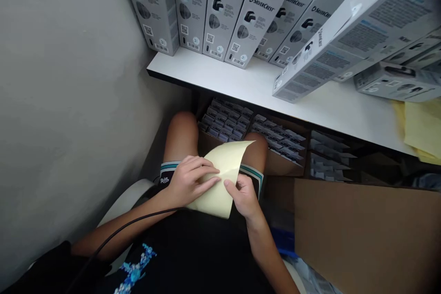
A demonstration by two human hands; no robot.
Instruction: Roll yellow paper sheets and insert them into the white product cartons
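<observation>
I have a pale yellow paper sheet (pixel 223 170) across the person's lap, bent over on itself, with no crease pressed flat so far. The left hand (pixel 191 181) lies on it, fingers together and pressing. The right hand (pixel 244 195) pinches its edge between thumb and fingers. More pale yellow sheets (pixel 422 128) lie at the right edge of the white worktop (pixel 220 73), beneath grey SilverCrest cartons (pixel 191 4).
</observation>
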